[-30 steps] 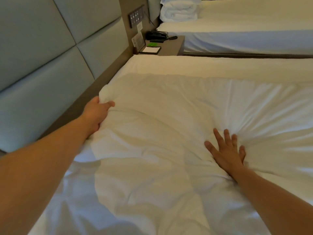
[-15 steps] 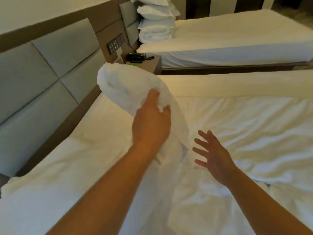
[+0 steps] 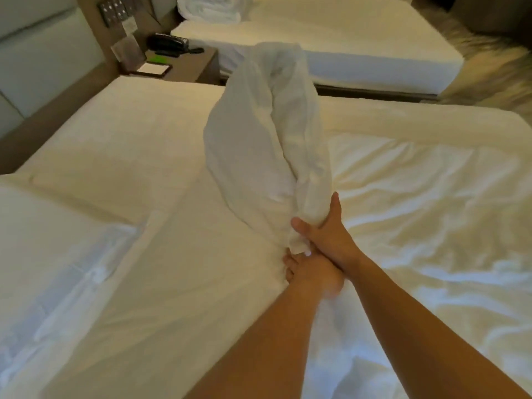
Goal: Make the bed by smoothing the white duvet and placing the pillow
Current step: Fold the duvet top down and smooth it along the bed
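- Duvet [image 3: 267, 139]: white, gathered into a tall bunch that stands up over the middle of the bed [image 3: 115, 125]. Its remainder lies creased across the foot half. The head half shows bare sheet.
- Right hand [image 3: 325, 234]: wrapped round the base of the bunch, with the thumb across the near face and the fingers behind the cloth.
- Left hand [image 3: 311, 273]: directly below and touching the right. Its fingers are curled into the duvet where the bunch meets the bed, and the fingertips are partly hidden in the folds.
- Pillow: none can be told apart on this bed.
- Step in hand, as judged: lifting or shaking the gathered end so that it can be spread towards the head edge.
- Risk 1: both grips sit low and close together, so the top of the bunch is unsupported. It may flop sideways and land twisted.
- Risk 2: a hard throw could carry cloth past the far head corner onto the nightstand [image 3: 187, 67] and sweep off the phone [image 3: 168, 44] or the notepad [image 3: 152, 69].
- Risk 3: pulling from a single point may drag the foot half askew and deepen its creases.
- Second bed [image 3: 345, 38]: lies beyond the far edge, with folded bedding [image 3: 207, 7] at its head.
- Writing: the switch panel [image 3: 113, 11] and the card [image 3: 128, 25] below it bear marks too small and blurred to read. No brand is visible.
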Demonstrator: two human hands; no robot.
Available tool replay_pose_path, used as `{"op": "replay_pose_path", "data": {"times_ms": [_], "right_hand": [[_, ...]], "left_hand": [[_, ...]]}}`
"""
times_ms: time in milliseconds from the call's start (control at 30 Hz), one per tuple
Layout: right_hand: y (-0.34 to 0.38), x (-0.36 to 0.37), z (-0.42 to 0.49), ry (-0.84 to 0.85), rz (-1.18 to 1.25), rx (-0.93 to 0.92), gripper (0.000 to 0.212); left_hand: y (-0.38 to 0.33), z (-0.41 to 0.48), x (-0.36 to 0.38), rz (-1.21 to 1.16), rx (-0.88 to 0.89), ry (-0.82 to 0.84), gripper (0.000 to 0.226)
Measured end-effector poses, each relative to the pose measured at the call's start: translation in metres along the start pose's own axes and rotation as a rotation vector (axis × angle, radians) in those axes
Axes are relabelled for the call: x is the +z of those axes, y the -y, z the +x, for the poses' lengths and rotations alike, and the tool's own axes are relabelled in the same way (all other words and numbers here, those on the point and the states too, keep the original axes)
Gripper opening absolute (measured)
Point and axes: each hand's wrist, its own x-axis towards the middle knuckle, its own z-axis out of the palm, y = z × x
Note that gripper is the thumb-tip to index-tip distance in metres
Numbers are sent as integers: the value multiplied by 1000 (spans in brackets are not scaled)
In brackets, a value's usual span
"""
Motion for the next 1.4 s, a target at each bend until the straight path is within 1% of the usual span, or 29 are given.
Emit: {"op": "replay_pose_path", "data": {"times_ms": [33,67,100,133,167,200,267,300,333,400,467,567,633,700,767,800,867,900,933,1000,1033,1100,1133,1200,1233,1267,1333,1367,1400], "right_hand": [[0,1,-1,-26,-59,-59,123],[3,3,-1,-66,-102,-102,121],[5,6,4,-114,-154,-123,126],[8,9,11,-150,-196,-111,137],[12,13,20,-174,-216,-72,150],[14,16,28,-184,-214,-13,158],[10,17,46,-175,-199,76,163],[12,16,50,-161,-210,105,159],[14,16,52,-155,-227,115,150],[12,13,60,-166,-216,120,126],[6,11,66,-188,-190,151,111],[-8,11,73,-200,-178,180,93],[-20,11,80,-200,-156,177,87],[-32,10,87,-209,-122,169,82],[-38,9,88,-228,-84,169,72],[-39,8,86,-235,-42,172,61],[-35,0,82,-224,59,167,23],[-30,-7,84,-204,110,167,10],[-23,-17,86,-178,163,155,8],[2,-42,98,-132,256,66,24],[17,-53,105,-117,290,14,26],[45,-77,115,-89,357,-45,18],[52,-86,122,-86,380,-50,19],[50,-101,127,-87,408,-13,33],[39,-106,130,-103,389,39,44],[26,-109,129,-142,333,115,49],[-6,-110,128,-261,154,284,60],[-18,-110,128,-292,122,317,69],[-26,-110,129,-312,133,293,82]], "left_hand": [[2,-2,-4,27,25,47,76],[7,-8,-11,54,91,88,78],[13,-15,-22,78,173,140,82],[21,-21,-35,86,273,210,85],[29,-28,-48,56,369,274,83],[40,-36,-58,5,437,288,74],[66,-46,-70,-3,541,221,61],[77,-49,-70,107,593,205,60],[88,-52,-68,268,668,216,62],[103,-57,-59,592,862,287,67],[107,-52,-48,804,1053,323,67],[108,-33,-35,879,1203,344,63],[109,-21,-28,909,1305,347,61],[114,-9,-22,863,1411,297,58],[119,-2,-19,835,1482,185,61],[120,0,-17,847,1499,134,65],[114,0,-13,854,1488,77,71],[107,-3,-13,837,1466,65,73],[96,-7,-16,801,1446,48,74],[65,-11,-27,674,1452,-44,75],[46,-13,-33,617,1451,-99,76],[-1,-17,-37,644,1368,-158,81],[-19,-16,-31,646,1315,-176,81],[-39,-7,-6,622,1282,-214,80],[-39,3,9,669,1243,-174,82],[-35,14,24,735,1183,-94,85],[-21,36,52,813,1053,48,87],[-16,42,61,823,1021,72,86],[-14,45,67,824,1026,73,83]]}}
